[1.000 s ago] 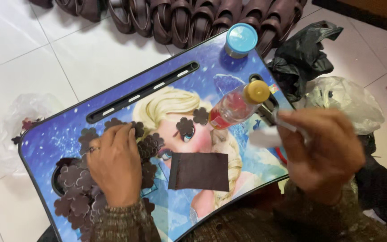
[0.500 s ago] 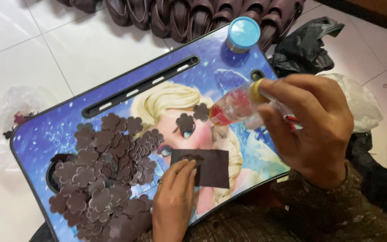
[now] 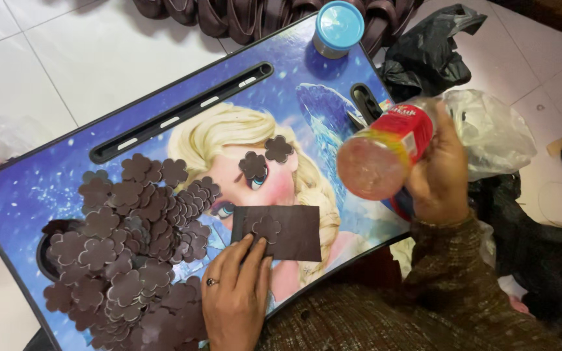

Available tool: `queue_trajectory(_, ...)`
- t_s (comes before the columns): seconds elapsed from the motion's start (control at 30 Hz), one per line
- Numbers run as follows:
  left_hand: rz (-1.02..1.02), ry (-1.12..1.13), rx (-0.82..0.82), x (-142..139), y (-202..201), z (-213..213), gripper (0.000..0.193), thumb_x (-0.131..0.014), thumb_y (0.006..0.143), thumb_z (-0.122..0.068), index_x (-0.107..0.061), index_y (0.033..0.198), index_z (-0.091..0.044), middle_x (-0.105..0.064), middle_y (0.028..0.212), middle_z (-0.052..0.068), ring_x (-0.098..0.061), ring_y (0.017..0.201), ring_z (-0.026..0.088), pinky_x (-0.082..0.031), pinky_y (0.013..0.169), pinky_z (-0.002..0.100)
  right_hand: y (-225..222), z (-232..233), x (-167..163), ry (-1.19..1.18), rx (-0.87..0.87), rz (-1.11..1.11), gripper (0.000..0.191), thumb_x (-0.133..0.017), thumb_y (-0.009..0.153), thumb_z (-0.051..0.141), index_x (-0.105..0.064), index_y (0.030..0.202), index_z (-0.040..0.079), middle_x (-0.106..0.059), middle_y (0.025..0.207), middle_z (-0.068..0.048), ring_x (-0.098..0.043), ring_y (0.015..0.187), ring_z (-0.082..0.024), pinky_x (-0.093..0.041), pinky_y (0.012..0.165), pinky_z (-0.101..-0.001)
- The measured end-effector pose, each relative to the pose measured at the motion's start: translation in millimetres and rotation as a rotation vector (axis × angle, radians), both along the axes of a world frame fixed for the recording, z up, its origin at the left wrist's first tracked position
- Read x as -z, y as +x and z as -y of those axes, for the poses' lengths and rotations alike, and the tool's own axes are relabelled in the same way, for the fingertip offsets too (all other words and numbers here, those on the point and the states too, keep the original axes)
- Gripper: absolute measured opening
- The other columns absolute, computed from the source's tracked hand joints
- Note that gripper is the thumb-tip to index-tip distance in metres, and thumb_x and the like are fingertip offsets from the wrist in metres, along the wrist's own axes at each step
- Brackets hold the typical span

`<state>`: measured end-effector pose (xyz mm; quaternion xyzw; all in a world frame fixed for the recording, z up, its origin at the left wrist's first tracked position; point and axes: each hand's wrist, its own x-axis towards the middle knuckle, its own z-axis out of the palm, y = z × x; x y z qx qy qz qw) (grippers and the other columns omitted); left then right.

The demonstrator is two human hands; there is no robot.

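A blue lap table (image 3: pixel 47 188) with a cartoon picture lies in front of me. My left hand (image 3: pixel 235 292) presses a brown flower cut-out (image 3: pixel 267 227) onto a dark brown rectangular sheet (image 3: pixel 294 231) near the table's front edge. My right hand (image 3: pixel 440 172) holds a clear bottle with a red label (image 3: pixel 385 149) tipped on its side above the table's right edge, its base facing me. A large heap of brown flower cut-outs (image 3: pixel 131 247) covers the table's left part. Two single flower cut-outs (image 3: pixel 265 157) lie in the middle.
A round blue-lidded container (image 3: pixel 337 27) stands at the table's far edge. A black plastic bag (image 3: pixel 427 55) and a clear plastic bag (image 3: pixel 495 133) lie on the floor at the right. Dark brown items (image 3: pixel 242 16) line the far floor. White floor tiles surround the table.
My left hand left the flower heap and came to the brown sheet, now pressing a flower on it. My right hand lifted the bottle and tipped it on its side.
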<state>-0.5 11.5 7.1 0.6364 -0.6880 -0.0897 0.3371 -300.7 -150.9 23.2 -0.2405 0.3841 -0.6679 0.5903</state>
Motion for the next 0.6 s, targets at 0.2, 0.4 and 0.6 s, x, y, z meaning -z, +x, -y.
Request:
queue_trajectory(0.2,-0.012,0.026,0.023,2.1,-0.1,-3.1,0.030,-0.078,0.086,-0.013,-0.074,0.115,-0.005,-0.069,0.119,0.011,-0.065,0.114,0.030,-0.049,0.104,0.046,0.3,-6.3,9.4,-0.040,0.007,-0.030,0.028,-0.055,0.115,0.029,-0.062,0.124,0.003,-0.071,0.117,-0.010,-0.069,0.113,-0.022,-0.058,0.105,-0.0392)
queue_trajectory(0.4,-0.025,0.041,0.033,0.5,2.1,-9.6,0.034,-0.076,0.088,-0.013,-0.071,0.120,-0.004,-0.068,0.122,0.014,-0.063,0.119,0.033,-0.046,0.108,0.049,10.8,-0.5,-29.8,-0.704,0.419,-1.091,0.030,-0.074,0.104,0.016,-0.055,0.124,0.002,-0.068,0.109,-0.017,-0.073,0.095,-0.024,-0.065,0.080,-0.0342)
queue_trajectory(0.6,-0.057,0.047,0.038,-0.7,3.4,-8.5,0.032,-0.075,0.089,-0.013,-0.070,0.120,-0.003,-0.067,0.123,0.014,-0.063,0.119,0.033,-0.045,0.110,0.050,27.5,-8.7,-68.7,-0.980,0.320,-1.759,0.027,-0.071,0.108,-0.001,-0.061,0.133,-0.001,-0.068,0.113,-0.021,-0.070,0.095,-0.025,-0.060,0.080,-0.0304)
